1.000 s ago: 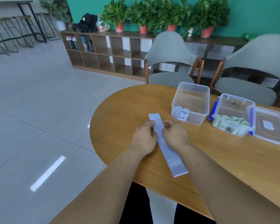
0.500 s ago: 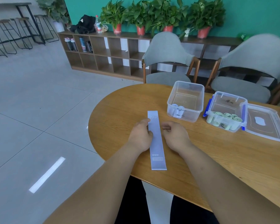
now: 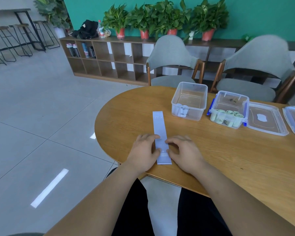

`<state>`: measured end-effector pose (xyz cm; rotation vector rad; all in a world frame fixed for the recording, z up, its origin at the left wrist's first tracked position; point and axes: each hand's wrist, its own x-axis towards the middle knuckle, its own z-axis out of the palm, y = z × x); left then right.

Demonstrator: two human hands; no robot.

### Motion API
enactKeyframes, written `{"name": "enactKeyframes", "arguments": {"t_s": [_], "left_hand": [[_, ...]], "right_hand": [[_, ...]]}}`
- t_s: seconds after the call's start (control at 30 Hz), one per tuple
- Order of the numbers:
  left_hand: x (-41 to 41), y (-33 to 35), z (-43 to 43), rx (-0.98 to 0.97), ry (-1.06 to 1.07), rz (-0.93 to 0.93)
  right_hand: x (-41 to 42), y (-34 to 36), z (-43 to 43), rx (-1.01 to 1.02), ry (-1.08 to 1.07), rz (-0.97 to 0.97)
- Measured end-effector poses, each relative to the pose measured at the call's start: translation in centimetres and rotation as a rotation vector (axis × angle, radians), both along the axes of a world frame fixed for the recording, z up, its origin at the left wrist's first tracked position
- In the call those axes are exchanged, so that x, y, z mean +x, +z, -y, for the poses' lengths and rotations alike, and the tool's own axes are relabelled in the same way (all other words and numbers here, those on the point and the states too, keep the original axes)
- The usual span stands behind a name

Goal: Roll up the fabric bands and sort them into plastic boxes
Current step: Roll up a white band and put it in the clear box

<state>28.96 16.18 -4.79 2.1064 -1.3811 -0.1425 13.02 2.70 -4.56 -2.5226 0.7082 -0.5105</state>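
Both hands rest on a flat pale band at the near edge of the table.

We see the pale lilac fabric band (image 3: 160, 132) lying unrolled and straight on the wooden table (image 3: 228, 160), its far end toward the boxes and its near end close to the table's edge. The left hand (image 3: 143, 153) lies at the band's left edge and the right hand (image 3: 185, 154) at its right edge. The fingers of both are loosely bent with only the tips and thumbs touching the fabric, and neither hand closes round it. Beyond the band stands a clear box (image 3: 189, 92) with a few white rolls (image 3: 181, 111) against its near wall. Just to its right, a box with blue clips (image 3: 229, 101) holds green rolls (image 3: 228, 113). A loose lid (image 3: 266, 119) lies beside that one.
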Motion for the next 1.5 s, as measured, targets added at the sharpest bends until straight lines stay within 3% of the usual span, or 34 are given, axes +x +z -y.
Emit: {"name": "enactKeyframes", "arguments": {"t_s": [0.47,0.63,1.5], "left_hand": [[-0.9,-0.6,-2.9,-0.245,-0.118,-0.039],[-1.2,-0.6,-3.0,-0.251,-0.201,-0.046],[-1.2,-0.8,-3.2,-0.344,-0.236,0.016]], "right_hand": [[-2.3,-0.5,-1.8,-0.028,0.107,0.174],[-2.3,-0.3,-2.3,-0.057,0.219,0.089],[-2.5,-0.1,-2.1,-0.012,0.242,0.239]]}}
